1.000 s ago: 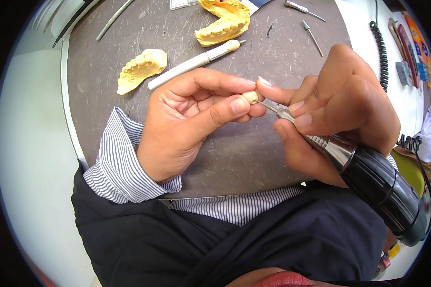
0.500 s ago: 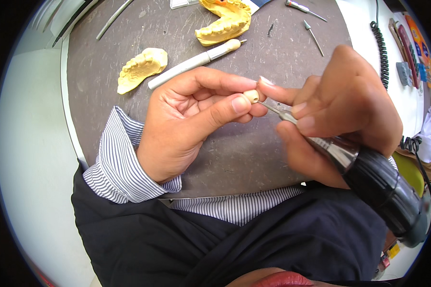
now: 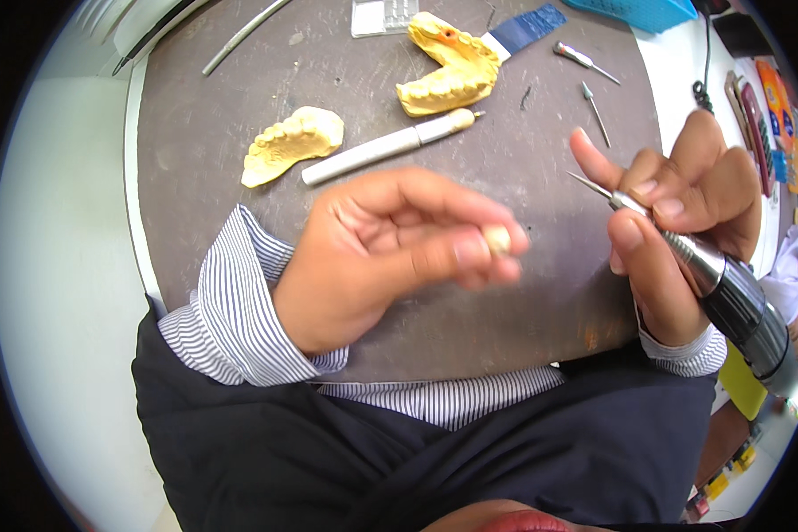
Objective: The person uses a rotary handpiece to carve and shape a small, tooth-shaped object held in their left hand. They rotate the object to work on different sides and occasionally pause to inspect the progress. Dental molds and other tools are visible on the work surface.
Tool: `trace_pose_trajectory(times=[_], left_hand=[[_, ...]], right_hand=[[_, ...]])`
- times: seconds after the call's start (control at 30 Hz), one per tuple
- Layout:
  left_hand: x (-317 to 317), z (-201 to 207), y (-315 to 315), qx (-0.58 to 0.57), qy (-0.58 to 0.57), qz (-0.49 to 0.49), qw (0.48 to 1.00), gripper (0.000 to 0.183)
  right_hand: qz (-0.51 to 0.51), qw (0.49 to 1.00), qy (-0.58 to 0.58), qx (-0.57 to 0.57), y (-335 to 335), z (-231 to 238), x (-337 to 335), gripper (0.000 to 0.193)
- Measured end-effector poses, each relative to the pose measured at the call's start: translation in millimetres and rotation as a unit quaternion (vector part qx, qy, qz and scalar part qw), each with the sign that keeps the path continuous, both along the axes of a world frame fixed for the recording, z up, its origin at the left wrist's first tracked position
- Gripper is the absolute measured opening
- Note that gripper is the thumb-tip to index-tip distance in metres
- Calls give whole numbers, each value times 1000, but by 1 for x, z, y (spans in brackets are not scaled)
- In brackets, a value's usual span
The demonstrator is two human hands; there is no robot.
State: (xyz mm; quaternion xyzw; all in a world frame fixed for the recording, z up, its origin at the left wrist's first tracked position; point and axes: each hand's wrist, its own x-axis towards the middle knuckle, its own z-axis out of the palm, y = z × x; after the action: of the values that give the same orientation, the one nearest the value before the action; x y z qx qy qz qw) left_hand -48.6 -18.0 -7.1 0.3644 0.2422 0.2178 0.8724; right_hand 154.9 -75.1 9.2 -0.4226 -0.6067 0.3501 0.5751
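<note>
Between thumb and fingertips, my left hand (image 3: 390, 257) pinches a small cream-coloured dental crown (image 3: 497, 240), slightly blurred. My right hand (image 3: 692, 204) grips a black and silver rotary handpiece (image 3: 716, 282) like a pen, index finger stretched out. A thin pointed bur (image 3: 587, 183) sticks out of its tip toward the left, apart from the crown. Beyond my left hand lie a white-handled tool with a cream-coloured tip (image 3: 368, 155) and a yellow plaster tooth model (image 3: 294, 146). Behind them rests a larger horseshoe-shaped yellow tooth model (image 3: 457, 75) with a reddish spot.
All this lies on a scratched brown work mat (image 3: 239, 97). At the far right are a small screwdriver (image 3: 585, 62) and a loose grey-tipped bur (image 3: 594, 111). A blue basket (image 3: 638, 11), a clear compartment box (image 3: 383, 16) and a grey rod (image 3: 244, 37) lie at the back.
The bur has come away from the crown as my right hand moved right with the handpiece. My left hand still holds the crown. The view has shifted, showing more of the back.
</note>
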Motion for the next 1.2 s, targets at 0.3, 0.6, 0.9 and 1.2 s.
trace_pose_trajectory(times=[0.3, 0.6, 0.9, 1.2], left_hand=[[-4, -3, 7, 58, -250, -153, 954, 25], [-5, 2, 16, 182, -249, -149, 939, 20], [-12, 15, 5, 246, -279, -107, 922, 19], [-25, 32, -6, 297, -349, -148, 876, 17]], right_hand=[[-39, 999, 16, -23, 12, -26, 8, 21], [-66, 995, 64, -31, 24, -38, 11, 16], [-80, 968, 232, -58, 43, -63, 11, 17], [-150, 942, 279, -113, 40, -34, 36, 26]])
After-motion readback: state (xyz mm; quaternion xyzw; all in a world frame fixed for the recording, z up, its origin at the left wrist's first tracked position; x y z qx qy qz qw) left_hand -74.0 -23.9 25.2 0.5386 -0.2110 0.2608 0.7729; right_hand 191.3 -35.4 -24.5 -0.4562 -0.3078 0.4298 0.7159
